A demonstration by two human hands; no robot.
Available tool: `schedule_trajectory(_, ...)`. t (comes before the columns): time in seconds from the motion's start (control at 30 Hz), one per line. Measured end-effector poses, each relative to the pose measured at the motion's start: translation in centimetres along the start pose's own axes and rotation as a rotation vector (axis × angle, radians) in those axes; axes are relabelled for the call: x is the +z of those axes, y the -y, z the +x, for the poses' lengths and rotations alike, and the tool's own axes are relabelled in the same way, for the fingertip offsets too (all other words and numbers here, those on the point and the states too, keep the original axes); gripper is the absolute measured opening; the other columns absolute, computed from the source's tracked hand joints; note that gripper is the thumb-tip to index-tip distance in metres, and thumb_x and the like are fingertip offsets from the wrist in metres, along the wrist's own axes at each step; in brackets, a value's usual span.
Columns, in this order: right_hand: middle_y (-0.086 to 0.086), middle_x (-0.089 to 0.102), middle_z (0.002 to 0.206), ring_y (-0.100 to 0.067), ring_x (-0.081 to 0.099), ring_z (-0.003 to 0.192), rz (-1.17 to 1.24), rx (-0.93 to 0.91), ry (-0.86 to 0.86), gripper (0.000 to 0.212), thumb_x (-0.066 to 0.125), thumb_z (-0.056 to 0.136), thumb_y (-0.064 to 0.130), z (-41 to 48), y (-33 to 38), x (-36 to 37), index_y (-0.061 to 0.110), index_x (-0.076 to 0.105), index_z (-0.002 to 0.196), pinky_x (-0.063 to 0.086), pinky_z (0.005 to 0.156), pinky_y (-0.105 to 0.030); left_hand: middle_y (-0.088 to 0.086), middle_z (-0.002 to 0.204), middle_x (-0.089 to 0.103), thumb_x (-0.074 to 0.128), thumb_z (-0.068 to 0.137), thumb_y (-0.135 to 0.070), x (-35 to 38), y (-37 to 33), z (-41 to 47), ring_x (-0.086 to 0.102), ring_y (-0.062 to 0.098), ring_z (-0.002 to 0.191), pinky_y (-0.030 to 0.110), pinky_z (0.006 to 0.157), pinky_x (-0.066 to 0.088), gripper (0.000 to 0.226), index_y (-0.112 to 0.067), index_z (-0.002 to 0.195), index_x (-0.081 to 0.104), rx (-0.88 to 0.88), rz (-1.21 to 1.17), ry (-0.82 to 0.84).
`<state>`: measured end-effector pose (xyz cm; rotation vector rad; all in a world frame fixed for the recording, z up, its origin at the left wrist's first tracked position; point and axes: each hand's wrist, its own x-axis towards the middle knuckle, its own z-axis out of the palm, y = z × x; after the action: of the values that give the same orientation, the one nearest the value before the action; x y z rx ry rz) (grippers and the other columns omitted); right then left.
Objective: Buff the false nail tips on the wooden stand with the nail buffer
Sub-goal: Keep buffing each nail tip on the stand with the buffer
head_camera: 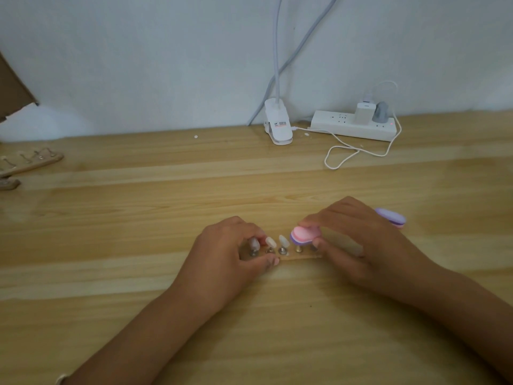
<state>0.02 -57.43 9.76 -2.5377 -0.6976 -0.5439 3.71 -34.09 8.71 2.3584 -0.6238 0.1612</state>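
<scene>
My left hand (230,254) pinches the left end of the wooden stand (294,257), thumb on the near edge and fingers curled behind, I judge to keep the thin, light strip from sliding on the smooth pale-wood counter (166,218) while I rub. Three false nail tips (270,242) show along it, small glossy ovals, whitish to grey, each tilted on a little metal post. Just right of them is the nail buffer (304,235), a rounded block with a pink face over purple layers that looks like soft foam. It sits low over the next post, hiding whatever tip is there. My right hand (358,240) grips it between thumb and fingertips, a light hold that suits short strokes. Behind that hand lies a second purple buffer (391,217), untouched.
</scene>
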Motion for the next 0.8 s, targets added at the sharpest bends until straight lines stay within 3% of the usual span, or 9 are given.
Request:
schedule_trajectory(0.3, 0.010, 0.068, 0.103, -0.008, 0.058, 0.096, 0.053, 0.019, -0.076, 0.024, 0.066, 0.089, 0.017, 0.0, 0.0, 0.2, 0.015, 0.071, 0.112, 0.033, 0.089, -0.006, -0.015, 0.076, 0.062, 0.084, 0.069, -0.035, 0.0, 0.1, 0.0, 0.057, 0.002, 0.078, 0.015, 0.062, 0.040, 0.018, -0.030, 0.082, 0.072, 0.012, 0.013, -0.005)
schedule_trajectory(0.43, 0.014, 0.064, 0.101, 0.011, 0.050, 0.100, 0.012, 0.045, -0.128, 0.018, 0.066, 0.089, 0.018, -0.1, 0.4, 0.4, 0.019, 0.067, 0.108, 0.026, 0.091, 0.000, -0.017, 0.078, 0.062, 0.081, 0.069, -0.039, 0.0, 0.1, 0.0, 0.057, 0.001, 0.080, 0.011, 0.062, 0.039, 0.018, -0.034, 0.084, 0.071, -0.001, 0.019, 0.008)
schedule_trajectory(0.5, 0.014, 0.064, 0.097, 0.009, 0.053, 0.099, 0.028, 0.123, -0.103, 0.023, 0.072, 0.085, 0.008, -0.2, 0.7, 0.5, 0.023, 0.062, 0.100, 0.020, 0.089, 0.004, -0.017, 0.079, 0.061, 0.079, 0.070, -0.042, 0.0, 0.0, 0.0, 0.057, 0.001, 0.079, 0.013, 0.062, 0.041, 0.018, -0.036, 0.084, 0.070, -0.009, 0.020, 0.020)
schedule_trajectory(0.57, 0.011, 0.064, 0.089, -0.004, 0.059, 0.088, 0.134, 0.176, -0.088, 0.023, 0.065, 0.083, 0.004, -0.2, 0.8, 0.5, 0.023, 0.054, 0.092, 0.021, 0.080, 0.005, -0.018, 0.079, 0.061, 0.078, 0.070, -0.043, 0.1, 0.1, 0.0, 0.057, 0.000, 0.078, 0.013, 0.062, 0.040, 0.017, -0.038, 0.084, 0.069, -0.014, 0.020, 0.027)
schedule_trajectory(0.63, 0.007, 0.058, 0.080, -0.014, 0.057, 0.071, 0.271, 0.185, -0.071, 0.014, 0.050, 0.085, 0.004, -0.3, 0.8, 0.7, 0.018, 0.048, 0.089, 0.027, 0.069, -0.003, -0.019, 0.079, 0.061, 0.079, 0.070, -0.043, 0.1, 0.1, -0.1, 0.057, -0.001, 0.079, 0.011, 0.061, 0.038, 0.017, -0.040, 0.082, 0.068, -0.024, 0.008, 0.031)
schedule_trajectory(0.73, 0.003, 0.047, 0.076, -0.018, 0.043, 0.062, 0.354, 0.210, -0.046, 0.009, 0.035, 0.090, 0.011, -0.1, 0.9, 0.7, 0.015, 0.044, 0.088, 0.027, 0.063, -0.008, -0.019, 0.080, 0.062, 0.079, 0.068, -0.043, 0.0, 0.0, 0.1, 0.057, -0.003, 0.081, 0.011, 0.061, 0.039, 0.018, -0.039, 0.083, 0.069, -0.027, 0.000, 0.029)
schedule_trajectory(0.8, 0.007, 0.042, 0.075, -0.011, 0.040, 0.061, 0.351, 0.209, -0.012, 0.010, 0.034, 0.085, 0.025, 0.1, 1.0, 0.9, 0.021, 0.042, 0.088, 0.030, 0.063, -0.011, -0.018, 0.080, 0.062, 0.080, 0.068, -0.041, 0.1, 0.0, 0.1, 0.057, -0.003, 0.081, 0.009, 0.062, 0.039, 0.019, -0.036, 0.083, 0.071, -0.016, 0.013, 0.022)
